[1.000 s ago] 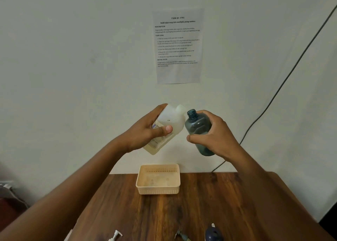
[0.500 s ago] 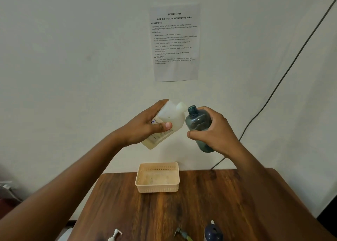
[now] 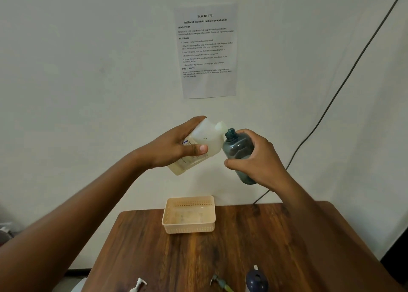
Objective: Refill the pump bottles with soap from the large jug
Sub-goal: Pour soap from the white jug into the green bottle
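The left hand (image 3: 176, 147) grips a white jug (image 3: 204, 144) around its body, thumb across the front over the printed label, fingers wrapped behind. The jug is held up in the air above the table and tipped to the right, so its capless neck points toward the bottle beside it; pale yellowish soap sits in its lower end. The right hand (image 3: 259, 162) holds a small teal bottle (image 3: 237, 150) around its middle, fingers curled round the back and thumb in front. That bottle leans slightly to the left, with its open threaded mouth just beside the jug's spout, the two nearly touching; whether soap is flowing between them cannot be told. Some dark liquid shows in the bottom of the teal bottle. Below the hands, a beige plastic basket (image 3: 188, 227) with a perforated rim rests at the far edge of a brown wooden table (image 3: 254, 236), close to the wall. At the near edge of the table stand a dark blue bottle (image 3: 256, 280), cut off by the frame, a white pump head (image 3: 138, 285) lying to the left, and a greenish pump head (image 3: 219, 283) lying between them. A printed sheet (image 3: 207, 50) is fixed to the wall above the hands, and a dark cable (image 3: 331, 99) runs diagonally down the wall on the right.
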A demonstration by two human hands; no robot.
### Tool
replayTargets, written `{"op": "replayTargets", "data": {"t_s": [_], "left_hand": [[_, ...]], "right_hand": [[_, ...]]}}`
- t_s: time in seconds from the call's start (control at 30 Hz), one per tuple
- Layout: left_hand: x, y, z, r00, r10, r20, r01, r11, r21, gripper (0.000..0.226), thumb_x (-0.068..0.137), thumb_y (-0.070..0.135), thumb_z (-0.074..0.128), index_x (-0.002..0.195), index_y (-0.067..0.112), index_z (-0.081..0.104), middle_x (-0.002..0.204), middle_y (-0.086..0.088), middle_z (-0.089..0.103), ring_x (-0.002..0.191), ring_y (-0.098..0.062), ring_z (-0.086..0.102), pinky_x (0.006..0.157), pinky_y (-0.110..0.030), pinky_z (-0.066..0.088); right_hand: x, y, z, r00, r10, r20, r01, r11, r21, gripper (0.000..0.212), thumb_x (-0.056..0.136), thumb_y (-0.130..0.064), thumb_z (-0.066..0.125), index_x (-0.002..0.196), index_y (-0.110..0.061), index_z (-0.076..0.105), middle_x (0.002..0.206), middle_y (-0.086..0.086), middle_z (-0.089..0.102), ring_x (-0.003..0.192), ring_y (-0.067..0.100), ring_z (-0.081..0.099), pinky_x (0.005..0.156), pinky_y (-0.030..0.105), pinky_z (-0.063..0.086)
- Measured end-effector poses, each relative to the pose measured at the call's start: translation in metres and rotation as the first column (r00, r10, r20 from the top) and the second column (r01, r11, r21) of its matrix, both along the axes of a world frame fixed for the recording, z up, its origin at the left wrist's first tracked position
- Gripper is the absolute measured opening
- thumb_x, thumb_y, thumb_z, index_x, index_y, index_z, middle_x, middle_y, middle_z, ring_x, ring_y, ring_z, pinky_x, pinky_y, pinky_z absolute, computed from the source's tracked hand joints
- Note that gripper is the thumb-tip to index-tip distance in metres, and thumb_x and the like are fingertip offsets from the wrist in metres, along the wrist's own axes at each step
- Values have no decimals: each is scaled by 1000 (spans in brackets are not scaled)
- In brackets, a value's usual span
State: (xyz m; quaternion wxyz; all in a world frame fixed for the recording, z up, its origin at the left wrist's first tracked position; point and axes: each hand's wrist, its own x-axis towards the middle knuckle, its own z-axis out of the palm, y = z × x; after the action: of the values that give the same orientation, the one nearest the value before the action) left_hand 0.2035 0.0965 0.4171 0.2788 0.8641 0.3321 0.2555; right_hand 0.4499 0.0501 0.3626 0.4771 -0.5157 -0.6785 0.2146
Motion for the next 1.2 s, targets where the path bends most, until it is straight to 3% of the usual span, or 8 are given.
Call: {"op": "replayTargets", "data": {"t_s": [0.23,0.43,0.63,0.93,1.2], "left_hand": [[2,4,15,995,9,-97,-5,999,37,71,89,49,63,152,36,34,125,13,58,111,-12,62,85,-26,56],[4,3,22,994,-8,-108,13,999,52,67,89,48,64,150,35,37,123,14,59,110,-11,62,86,-27,56],[6,3,30,989,-19,-147,30,997,74,70,89,47,64,152,34,35,125,11,58,111,-14,62,87,-30,58],[7,9,44,975,-34,-219,54,995,84,68,87,47,67,149,37,40,124,16,61,109,-4,61,82,-13,52],[7,13,54,962,-52,-269,78,993,85,65,88,45,70,147,40,42,126,14,61,114,-11,61,91,-31,56]], "right_hand": [[-2,-1,1,998,-25,-52,27,999,40,65,58,-49,81,117,-47,54,105,-27,63,95,-11,58,60,1,44],[-3,-4,3,997,-30,-70,34,997,67,59,56,-52,79,105,-63,49,102,-42,56,100,-18,52,61,-2,43],[-2,-4,1,995,-40,-90,47,996,76,59,56,-51,79,107,-59,51,99,-38,58,98,-17,53,61,-2,43],[-1,-3,-4,993,-35,-111,43,997,66,65,58,-45,81,118,-44,55,106,-27,62,98,-14,55,64,0,44],[-2,-3,-4,992,-49,-116,57,996,67,63,59,-44,82,116,-43,56,104,-27,63,95,-14,56,62,0,43]]}}
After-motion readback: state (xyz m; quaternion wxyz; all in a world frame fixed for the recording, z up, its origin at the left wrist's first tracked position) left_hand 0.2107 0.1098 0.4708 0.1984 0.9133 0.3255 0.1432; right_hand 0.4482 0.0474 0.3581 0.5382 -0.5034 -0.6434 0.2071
